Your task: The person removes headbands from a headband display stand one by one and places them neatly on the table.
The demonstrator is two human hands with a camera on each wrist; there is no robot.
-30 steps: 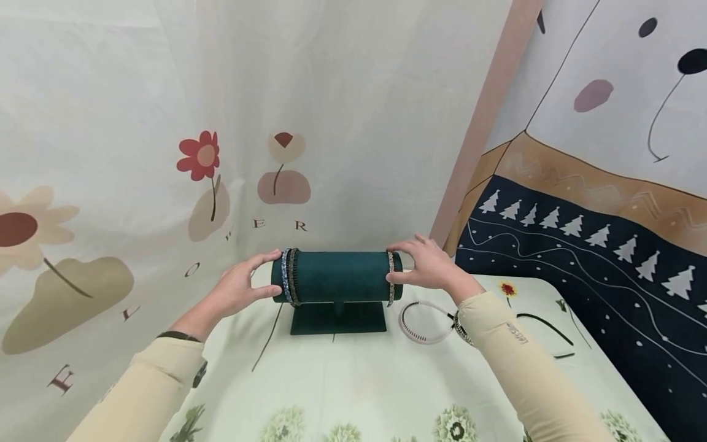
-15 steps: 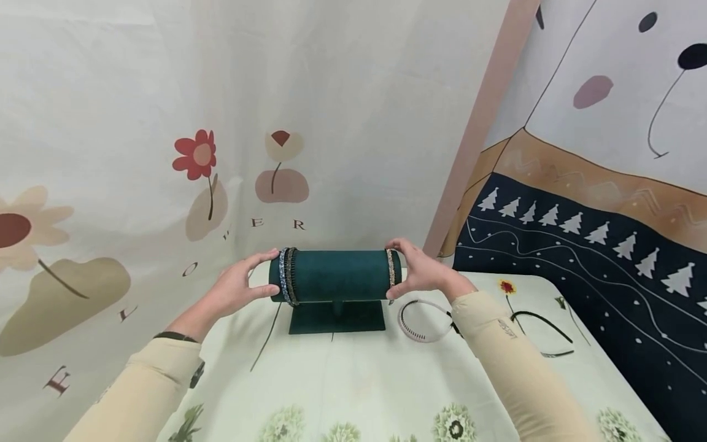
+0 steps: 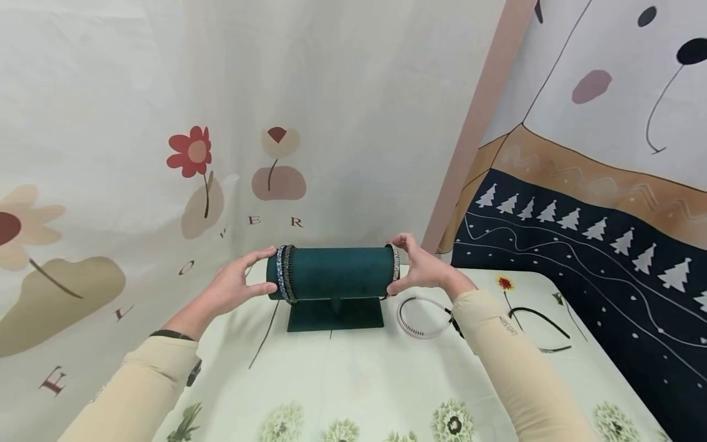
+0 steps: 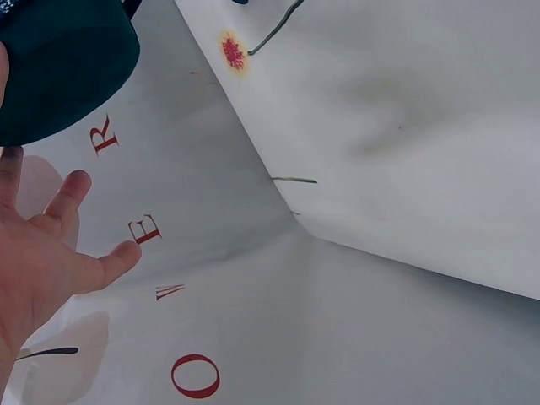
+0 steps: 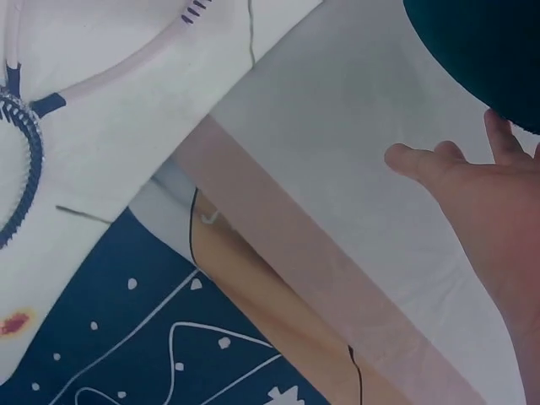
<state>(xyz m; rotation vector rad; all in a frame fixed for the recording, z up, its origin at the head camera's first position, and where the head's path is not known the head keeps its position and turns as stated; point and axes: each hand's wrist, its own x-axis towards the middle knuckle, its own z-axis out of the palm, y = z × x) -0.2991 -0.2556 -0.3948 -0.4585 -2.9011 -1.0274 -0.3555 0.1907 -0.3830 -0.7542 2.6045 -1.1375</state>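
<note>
A dark green velvet headband display roll [image 3: 337, 273] lies crosswise on its flat base [image 3: 334, 314] in the head view. Two toothed headbands sit round its left end: a blue glittery headband [image 3: 280, 270] and a dark headband [image 3: 289, 273] beside it. My left hand [image 3: 232, 285] holds that end, thumb in front and fingers on top. At the opposite end, my right hand [image 3: 422, 270] pinches a light sparkly headband [image 3: 395, 264] between thumb and fingers. In the left wrist view, some fingers of the left hand [image 4: 42, 261] spread below the roll's round end [image 4: 67, 67].
On the pale flowered tablecloth [image 3: 342, 374], right of the base, lies a pinkish-white headband [image 3: 405, 325]. A dark toothed headband [image 5: 32, 152] rests beside it, mostly behind my sleeve in the head view. Farther right is a black headband [image 3: 544, 318]. A printed curtain [image 3: 353, 123] hangs behind.
The light headband has shifted right, close to the roll's right end, with my right hand on it. My right thumb has come lower. The left hand keeps its hold.
</note>
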